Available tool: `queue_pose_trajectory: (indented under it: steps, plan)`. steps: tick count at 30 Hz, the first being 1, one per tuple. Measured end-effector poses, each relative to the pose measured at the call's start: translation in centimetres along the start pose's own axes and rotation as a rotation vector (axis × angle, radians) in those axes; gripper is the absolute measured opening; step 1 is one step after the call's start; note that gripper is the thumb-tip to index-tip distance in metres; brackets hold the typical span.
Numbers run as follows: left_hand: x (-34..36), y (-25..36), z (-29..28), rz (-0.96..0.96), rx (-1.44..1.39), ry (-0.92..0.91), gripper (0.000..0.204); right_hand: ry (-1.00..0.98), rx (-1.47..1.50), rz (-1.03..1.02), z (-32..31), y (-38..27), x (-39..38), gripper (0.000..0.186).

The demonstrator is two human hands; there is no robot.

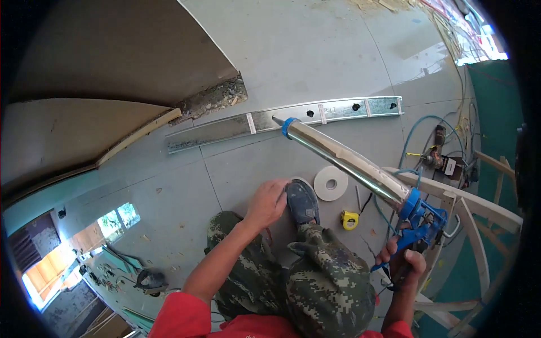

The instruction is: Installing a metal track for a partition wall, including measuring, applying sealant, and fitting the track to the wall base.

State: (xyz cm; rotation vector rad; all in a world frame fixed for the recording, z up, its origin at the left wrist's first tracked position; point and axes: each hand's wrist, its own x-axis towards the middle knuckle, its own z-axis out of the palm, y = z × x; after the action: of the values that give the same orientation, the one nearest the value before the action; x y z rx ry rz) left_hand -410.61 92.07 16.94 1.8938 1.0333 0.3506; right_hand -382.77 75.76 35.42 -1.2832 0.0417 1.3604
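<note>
My right hand (401, 260) is wrapped round the blue handle of a caulking gun (349, 160) with a long silver barrel. The gun tilts up to the left, and its nozzle appears over a metal channel (338, 111) on the floor. Whether the nozzle touches the metal cannot be told. Holes and pale strips mark the channel. My left hand (266, 204) hovers in front of my left knee, beside my shoe, with its fingers loosely bent and slightly blurred; nothing shows in it. A white roll of tape (331, 183) and a yellow tape measure (349, 220) lie right of my shoe.
A curved pale wooden frame (462, 200) stands at right. Behind it are a cordless drill (437, 147) and a blue hose (414, 132). A large brown panel (112, 50) fills the upper left, with rubble (217, 100) at its corner. Tools and scraps lie at lower left.
</note>
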Motion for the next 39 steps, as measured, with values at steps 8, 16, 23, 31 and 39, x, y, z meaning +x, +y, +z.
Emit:
queue_pose_trajectory:
  steps: [8, 16, 23, 31, 39]
  plan:
    - [0.3, -0.6, 1.4, 0.004, 0.044, -0.004, 0.039, 0.038, 0.099, 0.077, -2.6, -0.5, 0.2, 0.054]
    - [11.3, 4.6, 2.6, 0.264, 0.161, 0.183, 0.071, -0.08, 0.116, 0.151, -2.6, -1.2, 1.7, 0.054]
    - [19.5, 6.3, 6.1, 0.589, 0.258, 0.007, 0.069, -0.126, 0.165, 0.063, -3.3, -1.4, 0.6, 0.057]
    - [18.4, 8.2, 2.6, 0.727, 0.236, 0.097, 0.053, -0.065, -0.001, -0.012, -6.3, -2.3, 0.3, 0.066]
    - [14.3, 10.3, -2.1, 0.679, 0.449, -0.018, 0.045, 0.286, -1.659, 0.127, -3.5, -6.2, -2.9, 0.051]
